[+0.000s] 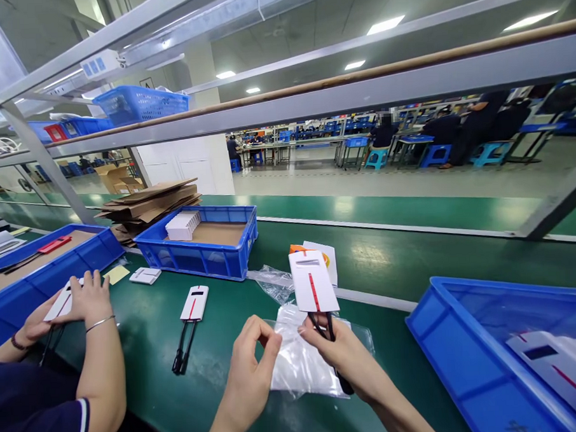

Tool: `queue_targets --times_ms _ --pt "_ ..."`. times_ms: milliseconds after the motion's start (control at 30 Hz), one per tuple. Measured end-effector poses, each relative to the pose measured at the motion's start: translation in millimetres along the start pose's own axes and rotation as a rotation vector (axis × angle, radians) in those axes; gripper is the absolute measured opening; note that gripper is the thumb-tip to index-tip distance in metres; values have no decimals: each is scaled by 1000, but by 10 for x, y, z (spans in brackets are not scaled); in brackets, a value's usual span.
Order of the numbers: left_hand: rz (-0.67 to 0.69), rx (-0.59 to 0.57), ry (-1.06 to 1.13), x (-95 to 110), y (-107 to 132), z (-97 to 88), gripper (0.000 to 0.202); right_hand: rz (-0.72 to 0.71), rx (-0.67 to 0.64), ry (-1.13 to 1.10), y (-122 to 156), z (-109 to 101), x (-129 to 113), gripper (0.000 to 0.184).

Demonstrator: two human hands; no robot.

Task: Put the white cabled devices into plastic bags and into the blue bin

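Observation:
My right hand is closed on a white card with a red stripe and black cables hanging from it, held upright over the green bench. My left hand pinches the edge of a clear plastic bag that lies under both hands. Another carded cable lies flat on the bench to the left. A crumpled clear bag and an orange-and-white card lie just behind.
A co-worker's hands at the left hold a similar card. Blue bins stand at far left, centre back and right. Flat cardboard is stacked behind. A green conveyor belt runs across.

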State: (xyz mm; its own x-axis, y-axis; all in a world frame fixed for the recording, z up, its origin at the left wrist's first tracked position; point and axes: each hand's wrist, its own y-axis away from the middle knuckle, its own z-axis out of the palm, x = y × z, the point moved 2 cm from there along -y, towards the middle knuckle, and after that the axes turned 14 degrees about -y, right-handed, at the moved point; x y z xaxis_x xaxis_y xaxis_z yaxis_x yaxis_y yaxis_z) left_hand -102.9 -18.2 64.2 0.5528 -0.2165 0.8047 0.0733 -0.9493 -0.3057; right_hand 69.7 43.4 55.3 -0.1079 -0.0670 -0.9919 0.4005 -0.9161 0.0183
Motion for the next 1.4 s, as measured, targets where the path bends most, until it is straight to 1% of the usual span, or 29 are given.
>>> queue_targets --times_ms 67,133,167,200,233,267,300,333,367,400,500,600,700,800,1000,1100,1267,1400 --pt "75 8 -30 -11 44 -4 32 18 9 -7 -12 -26 17 36" --pt "131 66 -53 -49 51 -29 25 49 -10 -16 -6 -19 27 35" --pt "130 97 -56 -80 39 -47 21 64 -22 -22 1 -7 26 34" --pt "107 106 -50 -115 19 -62 22 75 -33 -29 9 7 21 34" --pt "74 83 -33 -149 -6 -69 29 84 -43 -37 18 21 12 34" --pt "37 33 -5 -179 -33 -68 35 92 -53 -42 27 34 0 34" --pt "0 -30 30 -203 -58 -58 35 99 -61 -45 35 45 -14 33" --pt "-33 -86 69 -219 -81 -44 30 104 -68 -45 42 51 -28 33" --pt "-65 -122 110 -231 -99 -31 26 106 -72 -42 46 50 -44 32" --pt "-98 -133 144 -239 -113 -21 28 104 -70 -35 48 42 -59 32" --pt "-161 -81 169 -252 -137 -28 33 71 -9 -20 41 -38 -95 34" --pt "-134 -17 112 -251 -149 -77 32 16 80 -38 33 -159 -106 43" --pt "-121 -24 88 -246 -159 -99 33 -23 144 -51 51 -240 -99 49" --pt "-117 -37 58 -231 -168 -76 34 -40 166 -38 85 -232 -97 48" --pt "-94 -48 -24 -185 -164 -24 34 -32 102 10 100 -90 -106 36" --pt "-84 -62 -48 -166 -142 -25 36 -33 66 31 109 -55 -119 38" --pt "-65 -81 -37 -160 -107 -18 40 -42 -60 36 177 -1 -174 46" --pt "-59 -75 -7 -165 -106 -7 44 -10 -91 -38 213 30 -202 43"
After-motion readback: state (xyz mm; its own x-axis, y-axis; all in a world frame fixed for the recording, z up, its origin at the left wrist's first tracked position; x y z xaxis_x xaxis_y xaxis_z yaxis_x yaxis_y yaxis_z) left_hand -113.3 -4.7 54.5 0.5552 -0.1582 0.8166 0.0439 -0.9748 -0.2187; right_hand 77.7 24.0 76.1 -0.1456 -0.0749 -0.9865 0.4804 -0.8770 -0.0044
